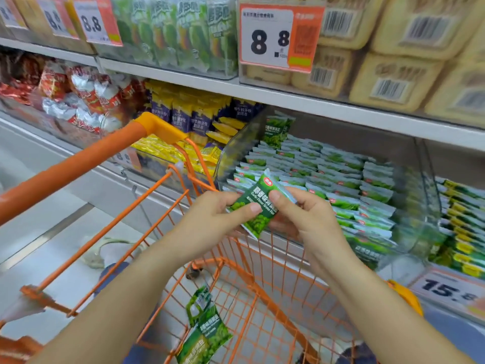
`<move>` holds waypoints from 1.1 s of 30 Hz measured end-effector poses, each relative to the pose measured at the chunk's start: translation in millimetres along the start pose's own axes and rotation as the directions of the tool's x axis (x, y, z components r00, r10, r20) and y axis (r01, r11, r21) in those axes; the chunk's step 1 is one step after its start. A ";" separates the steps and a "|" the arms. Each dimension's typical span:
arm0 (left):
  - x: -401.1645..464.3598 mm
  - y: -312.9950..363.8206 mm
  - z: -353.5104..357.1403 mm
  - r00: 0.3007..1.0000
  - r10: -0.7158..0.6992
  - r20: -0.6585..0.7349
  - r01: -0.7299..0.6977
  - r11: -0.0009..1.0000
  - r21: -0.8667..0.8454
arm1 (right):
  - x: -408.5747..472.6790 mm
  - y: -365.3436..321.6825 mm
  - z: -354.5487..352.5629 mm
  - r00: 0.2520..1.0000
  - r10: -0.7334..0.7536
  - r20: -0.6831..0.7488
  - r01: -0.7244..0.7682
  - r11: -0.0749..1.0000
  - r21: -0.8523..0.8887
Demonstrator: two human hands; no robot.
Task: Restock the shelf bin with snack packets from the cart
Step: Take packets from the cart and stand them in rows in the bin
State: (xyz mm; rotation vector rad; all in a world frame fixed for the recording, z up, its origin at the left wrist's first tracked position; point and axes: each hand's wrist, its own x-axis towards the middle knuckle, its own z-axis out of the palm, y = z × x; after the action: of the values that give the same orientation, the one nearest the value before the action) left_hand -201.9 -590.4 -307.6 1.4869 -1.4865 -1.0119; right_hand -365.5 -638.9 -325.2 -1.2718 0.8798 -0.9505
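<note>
A green snack packet (262,203) is held above the cart's far rim, just in front of the shelf bin. My left hand (212,216) pinches its lower left side with thumb on top. My right hand (307,214) pinches its upper right side. The clear shelf bin (417,206) behind the packet holds several rows of the same green packets. Down in the orange wire cart (252,298) lie a few more green packets (204,329) on the basket floor.
The cart's orange handle (78,161) runs across the left. Neighbouring bins hold yellow and purple packets (183,122), red and silver packets (84,98) and green-yellow packets (464,232). An upper shelf (288,95) overhangs the bin. Price tags (278,38) hang in front.
</note>
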 end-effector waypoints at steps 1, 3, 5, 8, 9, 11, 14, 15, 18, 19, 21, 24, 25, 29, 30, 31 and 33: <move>5.7 -1.7 0.7 0.999 0.025 -0.041 -0.024 1.000 0.012 | 2.7 -2.1 1.4 1.000 0.029 -0.010 -0.029 1.000 0.012; 17.9 -8.7 3.0 0.995 0.051 -0.091 -0.037 0.988 0.150 | 9.7 -5.9 2.8 0.999 0.023 -0.037 -0.023 1.000 -0.006; 26.8 -19.6 2.1 0.972 0.127 -0.198 -0.022 0.888 0.459 | 21.2 -12.7 1.3 0.996 -0.015 -0.089 0.009 0.997 -0.075; 35.4 -35.5 -0.7 0.927 0.282 -0.248 -0.022 0.702 0.712 | 55.0 -19.3 -7.8 0.977 -0.015 -0.211 -0.019 0.987 -0.157; 37.5 -42.5 -0.2 0.930 0.277 -0.241 -0.007 0.669 0.743 | 70.1 -19.0 -10.7 0.967 -0.006 -0.253 -0.044 0.980 -0.193; 38.9 -54.1 2.8 0.957 0.225 -0.184 0.009 0.608 0.794 | 102.2 -16.2 -16.1 0.946 0.024 -0.322 -0.103 0.967 -0.232; 39.2 -62.5 4.3 0.966 0.195 -0.173 0.010 0.635 0.772 | 152.9 -10.7 -19.9 0.903 0.058 -0.426 -0.203 0.931 -0.304; 38.8 -61.3 4.1 0.963 0.201 -0.181 0.004 0.658 0.753 | 168.2 -9.4 -21.8 0.893 0.029 -0.450 -0.214 0.905 -0.368; 39.1 -60.0 6.1 0.955 0.220 -0.200 -0.011 0.698 0.716 | 207.7 -7.0 -27.0 0.891 -0.086 -0.446 -0.179 0.836 -0.518; 39.2 -60.0 6.9 0.953 0.226 -0.204 -0.014 0.702 0.712 | 219.2 -6.5 -27.8 0.892 -0.092 -0.442 -0.192 0.809 -0.555; 38.8 -60.7 7.6 0.948 0.236 -0.214 -0.012 0.697 0.717 | 237.8 -7.0 -27.1 0.902 -0.067 -0.426 -0.240 0.743 -0.625; 38.8 -59.8 8.2 0.946 0.240 -0.219 -0.006 0.687 0.727 | 251.6 -6.9 -20.5 0.916 -0.038 -0.398 -0.254 0.716 -0.651; 38.9 -58.9 7.9 0.945 0.241 -0.220 -0.007 0.689 0.725 | 251.8 -6.3 -17.5 0.913 -0.042 -0.406 -0.261 0.704 -0.660; 38.7 -57.4 6.4 0.943 0.245 -0.224 -0.007 0.691 0.723 | 243.2 5.7 -13.8 0.877 -0.183 -0.445 -0.194 0.713 -0.674; 38.6 -57.5 6.0 0.942 0.248 -0.228 -0.008 0.692 0.722 | 242.2 9.7 -13.1 0.861 -0.201 -0.467 -0.173 0.748 -0.641; 38.6 -57.9 5.9 0.942 0.245 -0.229 -0.005 0.694 0.720 | 241.2 12.4 -12.1 0.844 -0.203 -0.496 -0.156 0.792 -0.590; 38.6 -58.4 6.0 0.949 0.224 -0.219 0.006 0.687 0.727 | 241.7 14.8 -9.4 0.819 -0.157 -0.552 -0.133 0.883 -0.449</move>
State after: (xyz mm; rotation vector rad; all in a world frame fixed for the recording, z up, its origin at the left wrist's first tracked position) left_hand -185.9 -628.7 -364.3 1.9408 -1.8211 -0.0615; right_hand -284.1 -866.3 -344.3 -1.4116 1.6679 -1.2073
